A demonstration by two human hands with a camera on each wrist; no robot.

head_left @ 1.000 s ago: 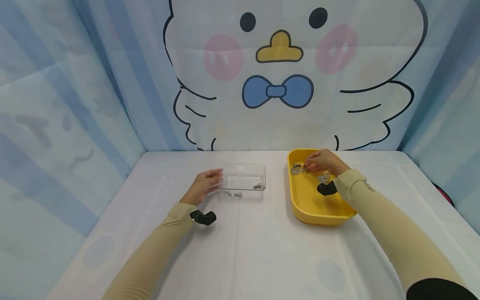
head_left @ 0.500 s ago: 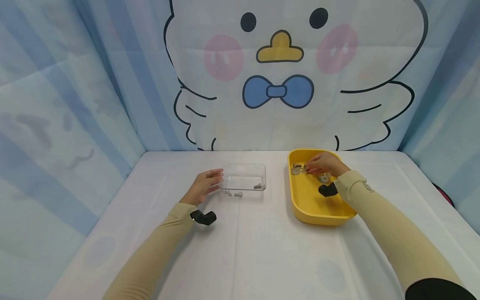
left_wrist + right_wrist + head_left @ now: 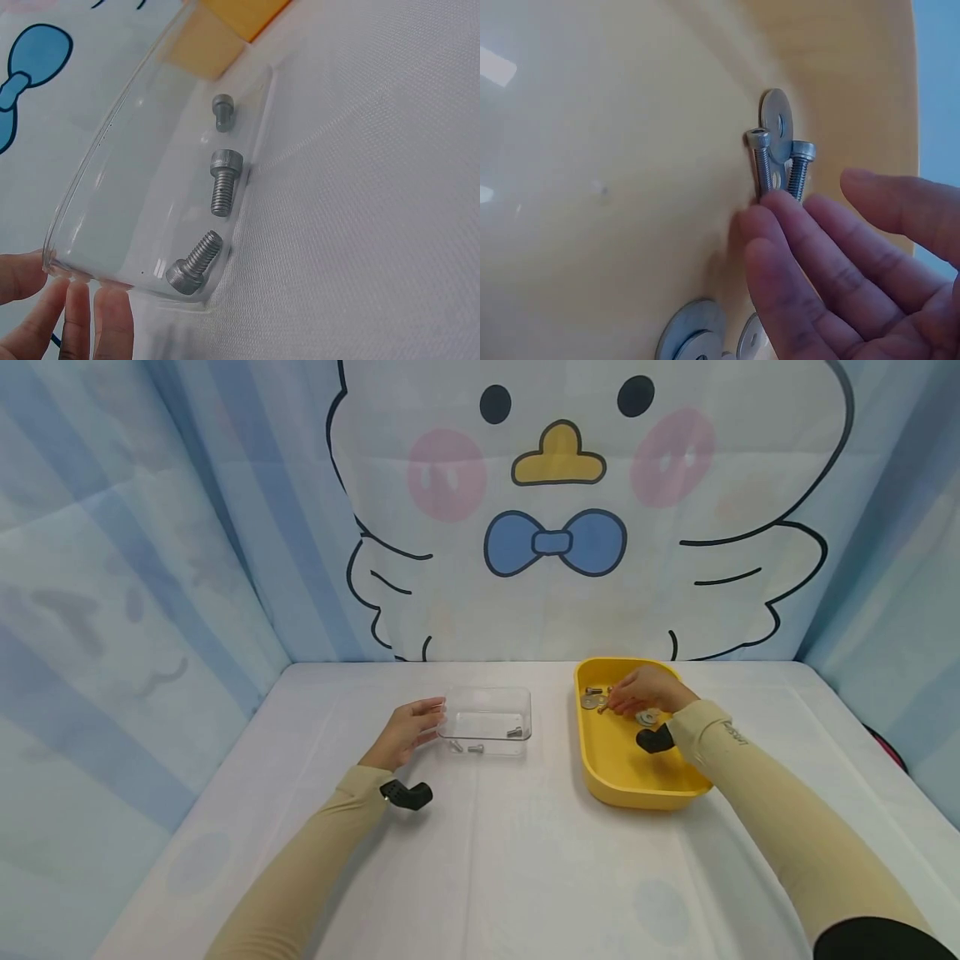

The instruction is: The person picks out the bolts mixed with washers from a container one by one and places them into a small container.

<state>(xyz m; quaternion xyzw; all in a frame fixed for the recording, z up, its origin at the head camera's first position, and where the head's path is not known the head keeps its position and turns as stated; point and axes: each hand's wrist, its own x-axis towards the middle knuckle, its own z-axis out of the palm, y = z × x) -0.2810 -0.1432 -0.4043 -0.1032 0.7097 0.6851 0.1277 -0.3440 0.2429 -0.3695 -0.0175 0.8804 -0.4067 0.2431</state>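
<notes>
The white-covered table (image 3: 525,860) spreads beneath both my hands and bears all the rest. The yellow tray (image 3: 622,768) surrounds my right hand (image 3: 647,687), its raised walls probably there to stop loose metal from straying. The clear box (image 3: 483,740) stands right at my left fingertips; my left hand (image 3: 407,731) rests along its end with fingers fairly straight, touching rather than clasping, I judge to steady something so light. My right hand is spread, thumb well away from the fingers, which reach down low, as small parts on a floor would demand. A big washer (image 3: 774,109) lies just past those fingertips; stacked washers (image 3: 684,321) sit off to the side of my fingers. Two screws (image 3: 762,161) have their heads beyond my right fingertips and their shafts running in toward them; I see no pinch, and cannot tell how firmly I touch either. Three bolts (image 3: 225,180) lie inside the box, one close to my left fingers, two farther off, kept in by its walls.
</notes>
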